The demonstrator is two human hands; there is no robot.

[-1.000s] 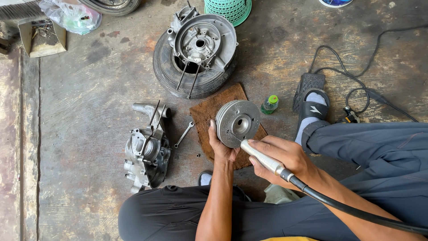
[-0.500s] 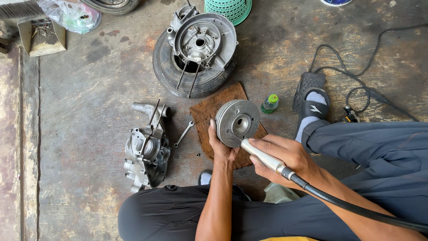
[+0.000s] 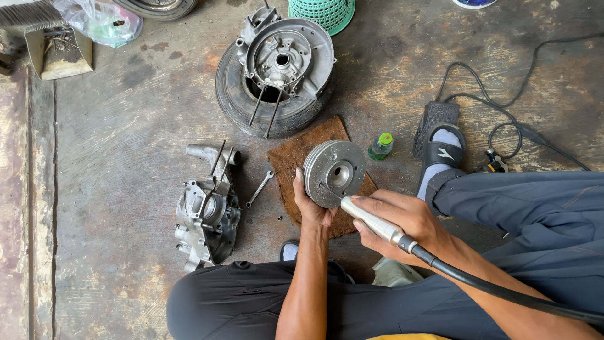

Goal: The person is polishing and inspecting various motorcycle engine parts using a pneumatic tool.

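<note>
Hands first: your right hand (image 3: 402, 221) was closed in a pen-like grip around a slim metal rotary handpiece (image 3: 372, 220), its black flexible shaft (image 3: 503, 291) trailing over your leg. Your left hand (image 3: 311, 204) cupped the rim of a round metal flywheel (image 3: 335, 173), held tilted over a brown mat (image 3: 296, 157), tool tip touching its face. Beside the mat lay a wrench (image 3: 259, 189) and an engine casing half (image 3: 207, 211). Farther off, another casing (image 3: 283, 60) rested on a tyre (image 3: 236, 94).
</note>
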